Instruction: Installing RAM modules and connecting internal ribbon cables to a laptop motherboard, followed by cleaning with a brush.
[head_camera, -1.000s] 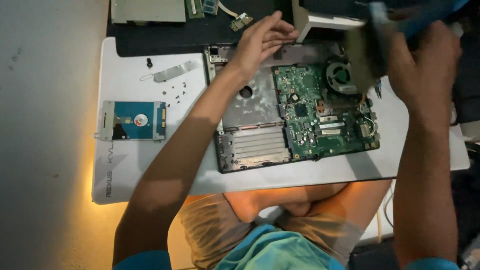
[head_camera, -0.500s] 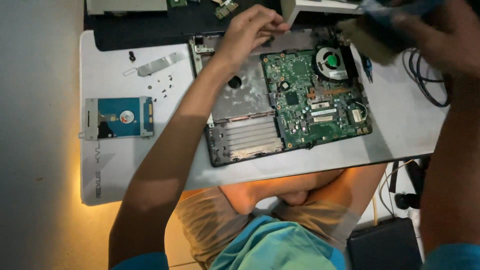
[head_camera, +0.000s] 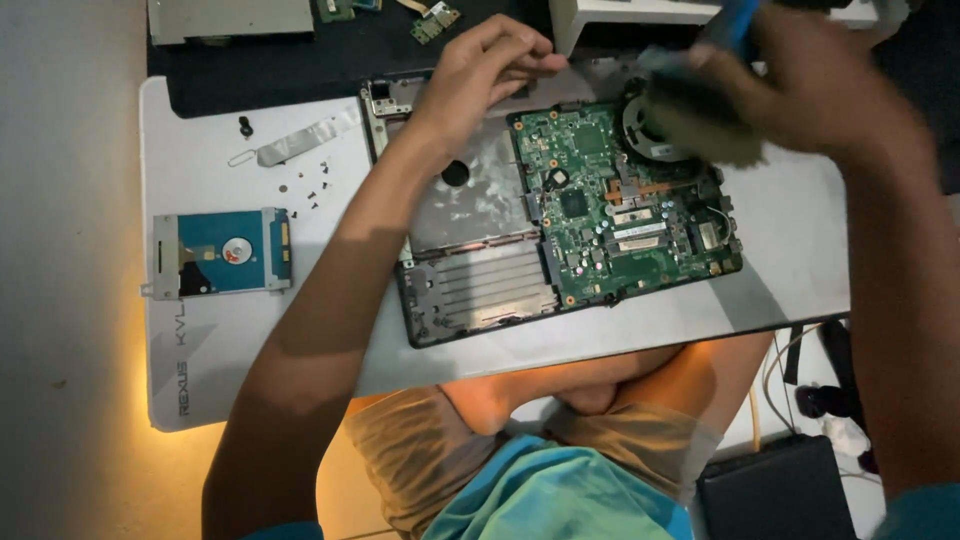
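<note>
Laptop base (head_camera: 480, 290) lies open on the white mat (head_camera: 220, 370), green board (head_camera: 620, 215) in its right half. Your left hand (head_camera: 480, 70) presses on the base's far edge, fingers curled, grasping nothing. Your right hand (head_camera: 800, 85) is over the fan (head_camera: 650, 135) at the board's far right corner, clenched on a blurred blue-handled brush (head_camera: 735, 25). Hard drive (head_camera: 220, 252), bracket (head_camera: 300, 140) and loose screws (head_camera: 310, 190) lie left of the base.

Hard drive (head_camera: 222, 252) — loose screws (head_camera: 310, 187)
</note>
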